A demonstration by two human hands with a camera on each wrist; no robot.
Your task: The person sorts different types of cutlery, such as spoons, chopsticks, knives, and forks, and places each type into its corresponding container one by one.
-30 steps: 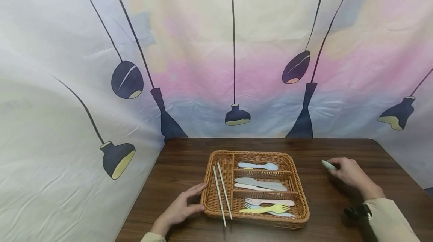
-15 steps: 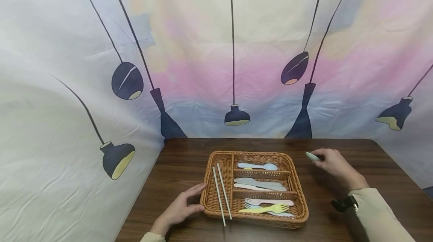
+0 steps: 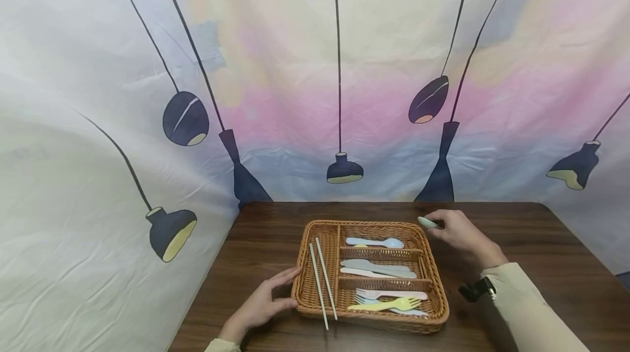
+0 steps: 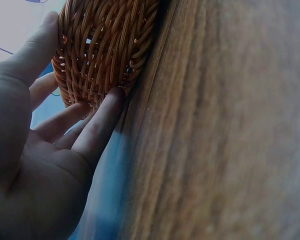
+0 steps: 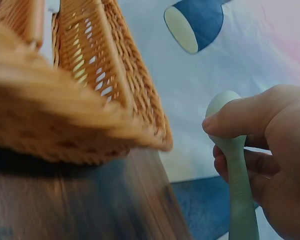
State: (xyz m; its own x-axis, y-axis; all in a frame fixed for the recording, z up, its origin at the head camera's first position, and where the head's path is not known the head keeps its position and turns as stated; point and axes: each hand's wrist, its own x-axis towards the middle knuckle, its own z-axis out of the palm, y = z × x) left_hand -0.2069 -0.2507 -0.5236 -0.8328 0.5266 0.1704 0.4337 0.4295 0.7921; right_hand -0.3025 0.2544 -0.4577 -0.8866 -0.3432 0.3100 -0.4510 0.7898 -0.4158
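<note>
My right hand (image 3: 458,230) pinches a pale green spoon (image 5: 240,195) by its bowl, between thumb and fingers. It is off the basket's back right corner, in the air. My left hand (image 3: 263,300) rests its fingertips against the left side of a wicker cutlery basket (image 3: 440,303), with its fingers fairly straight. In the basket's back right compartment lies a light blue spoon (image 3: 391,243) over something yellow. Several knives (image 3: 379,268) fill the middle one. The front one holds a yellow fork (image 3: 389,304), a pink fork (image 3: 394,294) and other pieces beneath.
Two chopsticks (image 3: 319,285) slant through the basket's left compartment, their near ends poking over the front rim. The basket stands on a dark wooden table (image 3: 266,221). Behind the table hangs a cloth backdrop (image 3: 384,40) printed with lamps.
My right hand has travelled left and toward the far side, bringing the green spoon close to the basket's back right corner. The left hand and basket have stayed put.
</note>
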